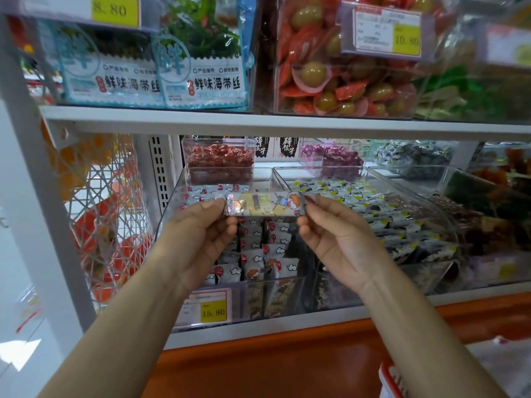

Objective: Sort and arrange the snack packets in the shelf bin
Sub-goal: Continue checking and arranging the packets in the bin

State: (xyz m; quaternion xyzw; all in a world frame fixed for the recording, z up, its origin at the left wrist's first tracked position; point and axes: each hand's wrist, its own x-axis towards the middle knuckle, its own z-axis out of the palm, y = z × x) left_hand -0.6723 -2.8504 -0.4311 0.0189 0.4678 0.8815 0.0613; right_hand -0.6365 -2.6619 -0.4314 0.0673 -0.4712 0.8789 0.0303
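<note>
Head view shows the left hand [198, 234] and right hand [330, 237] pinching one snack packet [264, 203] by its ends above the clear bin [275, 294], likely mid-sorting; next it needs lowering neatly among the packets there.

A shop: white shelving [258, 126] carries clear bins [172, 205] of wrapped snacks [373, 202], with a yellow price tag [213, 312] at 6 o'clock and another price label [406, 40] at 1 o'clock.

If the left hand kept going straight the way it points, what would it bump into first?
Probably the small packets at the back of the clear bin, just past the left hand. Depth is hard to judge. The hand itself pinches the long packet.
</note>
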